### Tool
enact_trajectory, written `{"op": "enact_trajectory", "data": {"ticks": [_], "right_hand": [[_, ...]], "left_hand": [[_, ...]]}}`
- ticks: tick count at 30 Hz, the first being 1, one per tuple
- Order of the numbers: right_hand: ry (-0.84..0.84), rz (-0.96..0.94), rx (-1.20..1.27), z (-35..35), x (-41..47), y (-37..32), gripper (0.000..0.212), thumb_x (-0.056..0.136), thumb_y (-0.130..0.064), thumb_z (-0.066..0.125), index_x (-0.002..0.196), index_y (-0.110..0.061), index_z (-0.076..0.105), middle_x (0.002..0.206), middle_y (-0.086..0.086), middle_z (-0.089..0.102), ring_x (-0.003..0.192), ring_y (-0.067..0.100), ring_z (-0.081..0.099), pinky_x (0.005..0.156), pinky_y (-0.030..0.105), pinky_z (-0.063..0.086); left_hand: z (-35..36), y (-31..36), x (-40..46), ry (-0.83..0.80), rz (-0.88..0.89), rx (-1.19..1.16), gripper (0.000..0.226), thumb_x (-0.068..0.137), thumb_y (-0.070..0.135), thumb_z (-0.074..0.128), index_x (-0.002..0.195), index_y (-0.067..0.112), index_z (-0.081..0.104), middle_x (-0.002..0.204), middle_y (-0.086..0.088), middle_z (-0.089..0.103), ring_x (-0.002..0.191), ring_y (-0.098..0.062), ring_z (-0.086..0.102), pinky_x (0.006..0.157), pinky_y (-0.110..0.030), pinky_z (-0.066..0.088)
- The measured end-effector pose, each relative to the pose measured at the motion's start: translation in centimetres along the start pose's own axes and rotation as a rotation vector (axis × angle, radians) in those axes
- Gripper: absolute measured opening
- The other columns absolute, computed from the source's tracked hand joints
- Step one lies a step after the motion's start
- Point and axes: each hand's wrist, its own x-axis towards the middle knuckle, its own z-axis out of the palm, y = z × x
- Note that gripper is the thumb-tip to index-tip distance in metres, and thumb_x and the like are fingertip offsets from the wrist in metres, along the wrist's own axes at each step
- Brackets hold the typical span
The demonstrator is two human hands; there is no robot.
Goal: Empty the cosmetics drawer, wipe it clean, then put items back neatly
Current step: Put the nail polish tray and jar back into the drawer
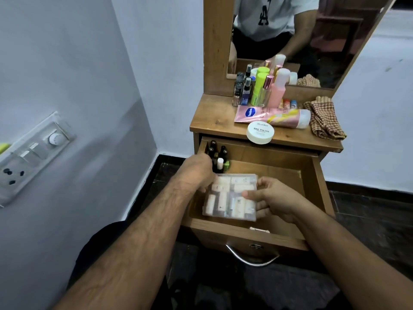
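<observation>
Both hands are on the clear plastic box [230, 196] of small pale tubes, low inside the open drawer [312, 186]. The left hand [197, 171] clasps its left edge, the right hand [271, 198] pinches its right side. Dark little bottles [215, 153] stand in the drawer's back-left corner. A checked cloth [324, 120] lies on the dresser top [214, 113].

Both forearms outstretched, left hand [199, 173] and right hand [271, 198] curled in grip.

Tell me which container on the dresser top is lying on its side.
The pink lotion tube, lying flat in front of the upright bottles.
</observation>
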Motion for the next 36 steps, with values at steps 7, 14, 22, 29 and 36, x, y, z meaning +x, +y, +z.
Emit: {"op": "enact_trajectory", "data": {"ticks": [7, 14, 22, 29, 36], "right_hand": [[0.023, 0.086, -0.232, 0.6, 0.7, 0.6, 0.009, 0.097, -0.017, 0.064, 0.097, -0.012, 0.056, 0.08, 0.012, 0.076, 0.061, 0.02, 0.073, 0.052, 0.033, 0.06], [0.119, 0.079, -0.511, 0.9, 1.8, 1.0, 0.021, 0.087, -0.013, 0.075, 0.102, -0.007, 0.061, 0.08, 0.013, 0.076, 0.066, 0.02, 0.074, 0.055, 0.029, 0.057], [0.108, 0.086, -0.328, 1.2, 1.9, -0.2, 0.029, 0.088, 0.019, 0.056, 0.112, 0.003, 0.058, 0.089, 0.027, 0.068, 0.059, 0.024, 0.069, 0.048, 0.029, 0.059], [0.149, 0.093, -0.369, 1.3, 2.6, 0.3, 0.019, 0.086, 0.013, 0.065, 0.099, 0.0, 0.061, 0.083, 0.021, 0.072, 0.06, 0.023, 0.071, 0.056, 0.031, 0.061], [0.198, 0.01, -0.365, 1.2, 3.1, 0.7, 0.031, 0.087, 0.013, 0.064, 0.086, -0.017, 0.055, 0.08, 0.018, 0.07, 0.065, 0.025, 0.07, 0.074, 0.044, 0.062]], "left_hand": [[1.0, 0.9, -0.3, 0.003, 0.032, 0.134, 0.02, 0.092, 0.017, 0.064, 0.111, 0.012, 0.068, 0.099, -0.006, 0.066, 0.089, -0.023, 0.066, 0.081, -0.035, 0.057], [0.6, 0.6, -1.0, -0.121, 0.068, 0.142, 0.019, 0.095, 0.021, 0.062, 0.109, 0.009, 0.067, 0.103, -0.005, 0.066, 0.094, -0.02, 0.064, 0.074, -0.029, 0.052], [0.5, 1.0, -2.1, -0.226, 0.136, 0.225, 0.036, 0.098, 0.021, 0.059, 0.131, 0.01, 0.056, 0.126, -0.007, 0.06, 0.106, -0.02, 0.057, 0.078, -0.027, 0.042], [0.7, 1.0, -2.4, -0.277, 0.177, 0.296, 0.035, 0.098, 0.019, 0.057, 0.132, 0.01, 0.056, 0.121, -0.006, 0.063, 0.105, -0.021, 0.062, 0.075, -0.028, 0.048], [1.4, 1.2, -2.4, -0.314, 0.18, 0.341, 0.028, 0.096, 0.019, 0.059, 0.122, 0.011, 0.061, 0.106, -0.003, 0.064, 0.092, -0.018, 0.063, 0.062, -0.025, 0.047]]}}
